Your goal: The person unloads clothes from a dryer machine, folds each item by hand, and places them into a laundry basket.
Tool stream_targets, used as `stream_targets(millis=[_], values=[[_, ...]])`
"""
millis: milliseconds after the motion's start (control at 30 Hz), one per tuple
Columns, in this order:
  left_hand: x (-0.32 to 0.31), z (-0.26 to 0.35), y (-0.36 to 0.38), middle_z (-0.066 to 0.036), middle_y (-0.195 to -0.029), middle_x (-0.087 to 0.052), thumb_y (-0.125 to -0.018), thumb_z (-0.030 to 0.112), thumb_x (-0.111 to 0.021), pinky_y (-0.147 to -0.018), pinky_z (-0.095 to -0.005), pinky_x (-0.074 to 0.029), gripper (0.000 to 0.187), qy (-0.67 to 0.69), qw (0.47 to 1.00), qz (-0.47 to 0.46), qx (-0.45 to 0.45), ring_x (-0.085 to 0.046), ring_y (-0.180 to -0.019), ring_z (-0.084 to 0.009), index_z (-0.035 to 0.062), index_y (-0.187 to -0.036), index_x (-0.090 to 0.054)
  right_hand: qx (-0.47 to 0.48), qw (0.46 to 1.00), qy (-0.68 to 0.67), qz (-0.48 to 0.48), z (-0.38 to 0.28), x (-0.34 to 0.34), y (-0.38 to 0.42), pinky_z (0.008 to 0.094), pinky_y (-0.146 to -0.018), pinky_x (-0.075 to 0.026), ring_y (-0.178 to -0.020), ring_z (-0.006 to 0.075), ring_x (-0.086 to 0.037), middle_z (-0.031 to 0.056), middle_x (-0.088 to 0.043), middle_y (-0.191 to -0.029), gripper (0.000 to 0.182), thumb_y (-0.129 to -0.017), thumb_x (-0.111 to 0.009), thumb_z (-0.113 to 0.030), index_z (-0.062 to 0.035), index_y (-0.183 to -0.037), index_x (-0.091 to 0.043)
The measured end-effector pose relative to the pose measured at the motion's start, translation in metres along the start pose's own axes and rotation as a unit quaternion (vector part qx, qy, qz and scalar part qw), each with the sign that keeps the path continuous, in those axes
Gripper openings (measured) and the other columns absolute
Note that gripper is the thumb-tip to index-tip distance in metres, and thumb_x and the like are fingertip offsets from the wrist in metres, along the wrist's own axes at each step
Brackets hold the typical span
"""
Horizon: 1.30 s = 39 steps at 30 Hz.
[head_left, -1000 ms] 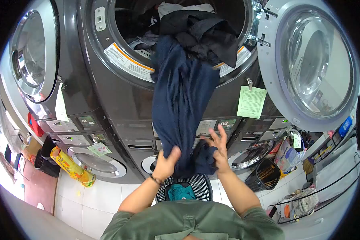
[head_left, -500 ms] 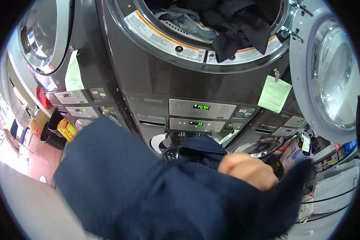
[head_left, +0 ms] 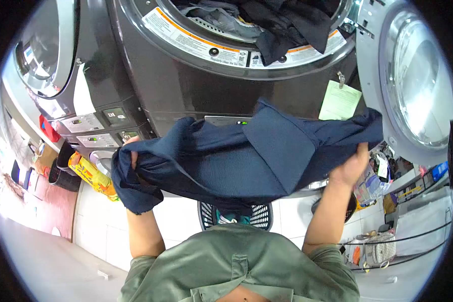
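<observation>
A navy blue ribbed garment (head_left: 211, 163) is stretched sideways in the air in front of my body; folds hide what kind it is. At its left end my left hand (head_left: 132, 151) grips the bunched cloth, most of the fingers covered by it. My right hand (head_left: 351, 168) is closed on the other end, its fingers partly behind the fabric. Below the garment, a black laundry basket (head_left: 261, 216) with some clothes inside stands on the floor close to my body. Dark clothes (head_left: 297, 25) fill the open dryer drum and hang over its rim.
The dryer's round glass door (head_left: 415, 85) is swung open to the right. A green paper tag (head_left: 340, 100) hangs below the drum. Another stacked machine (head_left: 105, 65) is at the left, with a yellow bag (head_left: 93, 173) by it. Shelving with items lies at lower right.
The garment was bunched close to the camera and is now spread wide between both hands. My left hand has come into view, and the view has tilted down, showing the basket.
</observation>
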<state>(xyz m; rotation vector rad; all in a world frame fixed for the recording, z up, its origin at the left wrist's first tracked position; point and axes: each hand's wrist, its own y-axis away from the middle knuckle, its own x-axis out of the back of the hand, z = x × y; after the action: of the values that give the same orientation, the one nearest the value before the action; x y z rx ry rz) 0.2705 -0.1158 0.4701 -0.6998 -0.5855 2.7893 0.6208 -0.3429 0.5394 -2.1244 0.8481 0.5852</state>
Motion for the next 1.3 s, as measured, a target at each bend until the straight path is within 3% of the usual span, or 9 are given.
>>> stream_targets(millis=[200,233,300,567,667,833,1000,1233,1300], values=[[-0.015,-0.099,0.040,-0.009,-0.098,-0.067,-0.083,0.018,-0.065,-0.083,-0.0308,-0.048,0.028,-0.525,0.775,-0.315,-0.154,-0.062,-0.096,-0.0239,0.0004,-0.105,-0.064,-0.407,0.906,0.092,-0.073,0.151,0.084,0.099,0.0348,-0.092,-0.047,-0.107,0.0217,-0.057,0.0081,-0.059,-0.118,0.037,-0.092,-0.054,-0.023,-0.0068,-0.125,-0.050],[-0.011,-0.116,0.051,-0.010,-0.100,-0.067,-0.085,0.020,-0.064,-0.082,-0.0317,-0.049,0.028,-0.308,0.899,-0.271,0.152,-0.062,-0.095,-0.0251,0.0004,-0.105,-0.063,-0.362,0.897,0.242,-0.073,0.144,0.059,0.114,0.0346,-0.091,-0.048,-0.107,0.0212,-0.057,0.0082,-0.059,-0.118,0.035,-0.093,-0.053,-0.017,-0.0057,-0.125,-0.050],[-0.007,-0.106,0.048,-0.013,-0.106,-0.065,-0.089,0.023,-0.061,-0.084,-0.0342,-0.050,0.032,-0.022,0.878,0.043,0.475,-0.063,-0.094,-0.0274,-0.0006,-0.110,-0.059,-0.383,0.909,0.160,0.028,0.123,0.088,0.113,0.0343,-0.086,-0.051,-0.103,0.0207,-0.060,0.0070,-0.060,-0.116,0.032,-0.092,-0.052,-0.011,-0.0042,-0.124,-0.052],[0.015,-0.098,0.041,-0.014,-0.130,-0.052,-0.092,0.047,-0.051,-0.104,-0.0440,-0.037,0.061,0.275,0.835,-0.117,0.462,-0.050,-0.120,-0.0300,0.0021,-0.132,-0.044,-0.388,0.909,-0.136,0.069,0.059,0.108,0.099,0.0422,-0.097,-0.046,-0.111,0.0246,-0.057,0.0119,-0.058,-0.123,0.043,-0.091,-0.054,-0.017,-0.0006,-0.130,-0.046],[0.047,-0.142,0.088,-0.010,-0.127,-0.054,-0.084,0.040,-0.067,-0.102,-0.0352,-0.036,0.068,-0.104,0.815,-0.304,0.482,-0.051,-0.113,-0.0208,-0.0008,-0.132,-0.044,-0.615,0.758,0.215,-0.030,0.108,0.182,0.186,0.0372,-0.104,-0.038,-0.115,0.0225,-0.052,0.0112,-0.055,-0.126,0.058,-0.080,-0.072,-0.023,-0.0012,-0.129,-0.048],[0.072,-0.137,0.062,-0.013,-0.090,-0.067,-0.088,0.017,-0.065,-0.071,-0.0311,-0.054,0.027,-0.088,0.867,-0.134,0.472,-0.065,-0.079,-0.0181,-0.0055,-0.101,-0.061,-0.491,0.820,0.203,0.212,0.072,0.171,0.165,0.0401,-0.077,-0.056,-0.085,0.0279,-0.067,0.0159,-0.065,-0.103,0.041,-0.078,-0.070,-0.009,0.0061,-0.113,-0.056],[0.038,-0.128,0.050,-0.009,-0.096,-0.067,-0.089,0.014,-0.063,-0.083,-0.0308,-0.051,0.024,0.046,0.892,-0.166,0.418,-0.064,-0.089,-0.0182,-0.0021,-0.107,-0.059,-0.307,0.944,0.042,0.110,0.050,0.132,0.129,0.0380,-0.093,-0.048,-0.103,0.0248,-0.061,0.0121,-0.064,-0.109,0.042,-0.077,-0.070,-0.003,0.0036,-0.115,-0.055],[0.077,-0.100,0.030,-0.003,-0.093,-0.061,-0.084,0.015,-0.066,-0.077,-0.0251,-0.042,0.020,-0.258,0.937,-0.123,0.202,-0.054,-0.084,-0.0117,-0.0012,-0.095,-0.064,-0.244,0.750,0.615,-0.030,-0.006,0.154,0.109,0.0268,-0.071,-0.046,-0.076,0.0139,-0.058,0.0087,-0.066,-0.091,0.018,-0.072,-0.072,-0.005,0.0035,-0.087,-0.064],[0.084,-0.085,0.024,-0.008,-0.108,-0.055,-0.079,0.018,-0.069,-0.083,-0.0288,-0.041,0.028,-0.168,0.966,-0.197,0.024,-0.048,-0.101,-0.0141,-0.0008,-0.098,-0.062,0.017,0.813,0.578,-0.070,-0.015,0.168,0.107,0.0260,-0.072,-0.046,-0.076,0.0144,-0.059,0.0062,-0.065,-0.087,0.015,-0.072,-0.073,-0.007,0.0012,-0.081,-0.065]])
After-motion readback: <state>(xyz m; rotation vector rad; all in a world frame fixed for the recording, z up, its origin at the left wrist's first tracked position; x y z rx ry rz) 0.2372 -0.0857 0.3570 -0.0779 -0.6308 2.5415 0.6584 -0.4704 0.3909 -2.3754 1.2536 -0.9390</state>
